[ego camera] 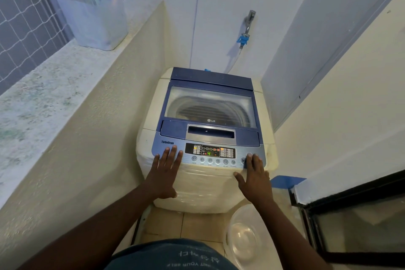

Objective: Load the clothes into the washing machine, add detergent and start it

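Cream plastic with blue trim made up the washing machine (pixel 203 186), which stood on the tiled floor in a narrow nook, between the ledge (pixel 43 94) wall on its left and a pale wall on its right, with its back near the rear wall; its blue lid (pixel 210 85) lay closed, and the drum showed through the clear window, though what lay inside could not be told; the control panel (pixel 210 153) along the front edge was lit with a green 4; the left hand (pixel 166 171) lay flat on the panel's left end, its grip apart, fingers straight and holding nothing; the right hand (pixel 255 174) rested at the panel's right end, its grip likewise apart, thumb spread wide, fingertips touching the panel just beside the play button (pixel 242 160); a translucent tub (pixel 94 17) stood on the ledge; a tap (pixel 249 19) with a blue hose fitting hung on the rear wall above the machine; a clear bowl (pixel 243 237) sat on the floor near the machine's right front corner.
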